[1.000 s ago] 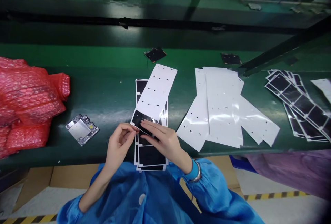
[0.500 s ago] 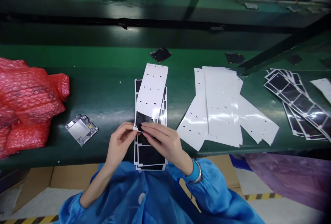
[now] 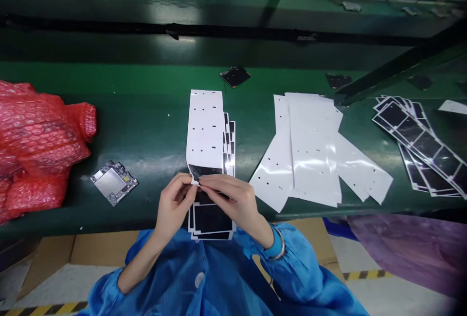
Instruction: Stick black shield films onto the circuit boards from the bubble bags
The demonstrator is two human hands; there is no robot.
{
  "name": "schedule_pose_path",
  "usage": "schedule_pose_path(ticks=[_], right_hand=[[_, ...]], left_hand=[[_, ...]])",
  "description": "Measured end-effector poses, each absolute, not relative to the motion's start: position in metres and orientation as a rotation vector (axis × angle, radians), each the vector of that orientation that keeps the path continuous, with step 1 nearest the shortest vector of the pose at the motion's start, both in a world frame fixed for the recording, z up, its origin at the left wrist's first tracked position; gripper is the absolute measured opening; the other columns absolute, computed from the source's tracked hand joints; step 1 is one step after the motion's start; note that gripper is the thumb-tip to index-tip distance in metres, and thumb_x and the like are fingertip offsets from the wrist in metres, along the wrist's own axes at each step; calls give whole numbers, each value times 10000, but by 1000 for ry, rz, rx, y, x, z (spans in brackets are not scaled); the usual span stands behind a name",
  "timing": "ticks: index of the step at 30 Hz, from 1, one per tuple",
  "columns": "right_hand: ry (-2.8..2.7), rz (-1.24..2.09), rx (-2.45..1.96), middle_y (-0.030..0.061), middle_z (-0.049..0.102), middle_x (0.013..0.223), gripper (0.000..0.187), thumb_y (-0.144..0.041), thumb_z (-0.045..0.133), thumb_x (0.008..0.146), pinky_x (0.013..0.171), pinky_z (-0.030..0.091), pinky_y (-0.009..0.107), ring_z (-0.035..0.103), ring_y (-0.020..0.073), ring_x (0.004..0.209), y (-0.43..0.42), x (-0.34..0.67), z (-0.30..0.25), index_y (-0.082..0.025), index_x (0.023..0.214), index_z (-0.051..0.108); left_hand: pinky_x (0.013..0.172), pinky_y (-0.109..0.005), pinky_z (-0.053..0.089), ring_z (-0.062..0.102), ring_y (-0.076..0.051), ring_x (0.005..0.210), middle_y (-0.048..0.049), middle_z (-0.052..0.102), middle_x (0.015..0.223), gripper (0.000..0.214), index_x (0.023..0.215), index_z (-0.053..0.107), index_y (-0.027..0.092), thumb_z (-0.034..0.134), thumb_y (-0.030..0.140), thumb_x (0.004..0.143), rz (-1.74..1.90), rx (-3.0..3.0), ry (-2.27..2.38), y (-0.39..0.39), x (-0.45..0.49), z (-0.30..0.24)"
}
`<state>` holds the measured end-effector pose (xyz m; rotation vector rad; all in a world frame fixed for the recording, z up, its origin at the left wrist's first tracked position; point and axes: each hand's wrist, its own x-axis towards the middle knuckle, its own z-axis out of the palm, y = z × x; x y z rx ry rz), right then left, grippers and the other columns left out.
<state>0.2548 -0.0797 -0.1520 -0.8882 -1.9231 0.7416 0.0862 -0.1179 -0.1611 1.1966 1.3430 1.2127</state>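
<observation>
A white backing strip [image 3: 205, 130] with small slots lies over a stack of black sticker sheets [image 3: 210, 218] at the near edge of the green bench. My left hand [image 3: 175, 205] pinches the strip's near corner, where a black sticker [image 3: 204, 170] shows at the curled end. My right hand [image 3: 233, 199] is closed too, its fingers pressed on the same near end of the strip. Both hands meet over the stack.
Peeled white backing sheets [image 3: 314, 150] are piled to the right, with more black sticker strips [image 3: 419, 140] at the far right. A small circuit board [image 3: 114, 182] lies left of my hands, beside red bubble wrap [image 3: 36, 140]. Loose black pieces [image 3: 235, 76] sit farther back.
The white strip has swung from leaning right to pointing straight away from me. More of it is peeled back, so less black shows at its near end.
</observation>
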Motion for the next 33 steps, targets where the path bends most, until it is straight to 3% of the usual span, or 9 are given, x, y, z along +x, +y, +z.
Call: schedule_pose_path(ticks=[9,15,22,26,29,31,33], right_hand=[[-2003,535,-924,84,817,932,172,-105,636,924,781,672,341,792,209,852,-83,254,-147,-199,992,763],[-1823,969,-981,36,819,957,128,-163,676,915,814,669,326,794,192,876,-80,263,-144,-239,943,775],[-1932,636,-1052,40,785,830,157,-102,611,895,737,640,307,760,182,782,-78,257,-135,-215,881,718],[-1582,872,-1264,1,757,775,67,-191,664,864,668,633,289,735,163,711,-55,286,-135,-231,832,708],[-1158,930,-1291,-17,695,721,96,-309,700,872,602,608,268,694,137,637,-39,315,-138,-232,815,698],[-991,859,-1273,-20,673,763,116,-332,698,892,646,609,263,685,121,666,-41,321,-138,-239,825,690],[-1042,784,-1272,-12,680,802,89,-303,692,917,690,612,263,690,125,718,-53,311,-134,-250,845,701]], left_hand=[[718,-222,492,611,-128,808,-17,620,880,121,871,675,203,594,221,960,1186,1444,1408,-118,90,-158],[742,-249,497,599,-146,824,-33,614,883,140,864,677,198,587,238,963,1153,1493,1331,-117,85,-159],[737,-251,477,561,-154,858,-32,552,925,136,809,649,206,601,227,935,1161,1455,1387,-115,87,-155],[679,-251,454,524,-159,814,-26,497,887,199,745,565,200,584,259,934,1190,1349,1510,-125,79,-157],[748,-298,465,525,-185,839,-36,491,893,205,738,531,199,554,259,934,1081,1514,1721,-139,70,-165],[841,-393,466,540,-251,941,-88,526,982,154,830,595,183,593,311,917,928,1745,1961,-147,69,-170],[888,-481,453,534,-327,1047,-169,534,1127,314,1105,648,137,639,378,905,773,1945,2121,-152,73,-169]])
